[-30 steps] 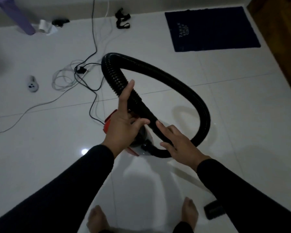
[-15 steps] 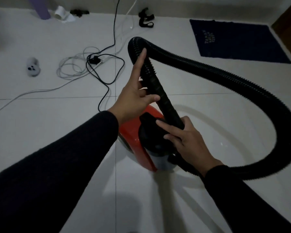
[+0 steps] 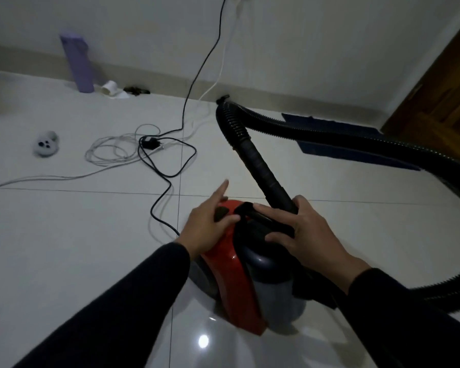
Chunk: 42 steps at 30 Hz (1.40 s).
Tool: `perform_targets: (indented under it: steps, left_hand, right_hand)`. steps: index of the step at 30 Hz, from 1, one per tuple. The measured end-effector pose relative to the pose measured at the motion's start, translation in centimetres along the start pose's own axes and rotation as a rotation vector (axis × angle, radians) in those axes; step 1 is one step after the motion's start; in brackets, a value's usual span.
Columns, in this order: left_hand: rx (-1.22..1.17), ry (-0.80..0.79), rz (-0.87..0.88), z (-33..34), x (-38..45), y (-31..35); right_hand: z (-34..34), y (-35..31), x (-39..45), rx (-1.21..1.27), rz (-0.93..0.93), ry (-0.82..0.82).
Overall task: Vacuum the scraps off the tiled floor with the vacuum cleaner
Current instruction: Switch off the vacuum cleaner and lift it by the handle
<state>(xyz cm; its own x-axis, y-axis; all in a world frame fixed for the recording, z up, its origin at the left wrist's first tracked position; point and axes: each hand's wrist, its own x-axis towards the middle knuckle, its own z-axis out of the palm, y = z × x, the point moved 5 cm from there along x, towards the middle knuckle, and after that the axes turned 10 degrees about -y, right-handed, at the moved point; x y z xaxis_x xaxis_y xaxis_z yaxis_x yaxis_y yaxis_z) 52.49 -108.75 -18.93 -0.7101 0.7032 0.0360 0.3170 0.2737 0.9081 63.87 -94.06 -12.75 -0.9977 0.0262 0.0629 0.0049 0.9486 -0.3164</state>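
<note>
Now the left hand (image 3: 206, 224) lies flat and open on the red vacuum (image 3: 233, 277), forefinger out; the right hand (image 3: 307, 236) clamps the hose (image 3: 260, 166) against its handle.

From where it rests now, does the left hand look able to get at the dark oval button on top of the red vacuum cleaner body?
Probably yes. The left hand already lies on the red vacuum cleaner body, its thumb right beside the dark oval button, with nothing between them.

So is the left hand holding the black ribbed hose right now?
No, the left hand lies flat on the red vacuum cleaner body, apart from the black ribbed hose.
</note>
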Motion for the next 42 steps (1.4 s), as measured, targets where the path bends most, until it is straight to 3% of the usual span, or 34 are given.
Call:
perform_targets:
  steps: [5, 8, 21, 30, 42]
  left_hand:
    - [0.301, -0.197, -0.099, 1.7, 0.0, -3.2]
    - [0.326, -0.236, -0.121, 1.4, 0.5, -3.7]
    - [0.371, -0.078, -0.038, 2.0, 0.0, -4.5]
    - [0.317, -0.032, -0.030, 1.8, 0.0, -5.2]
    - [0.435, 0.007, -0.060, 1.7, -0.3, -4.7]
  right_hand:
    - [0.1, 0.7, 0.2, -0.007, 0.067, -0.038]
    - [0.1, 1.1, 0.5, 0.025, 0.097, -0.033]
    - [0.1, 0.1, 0.9, -0.093, 0.144, -0.022]
    - [0.0, 0.0, 1.0, -0.107, 0.164, -0.009]
    - [0.1, -0.4, 1.2, -0.153, 0.144, -0.019]
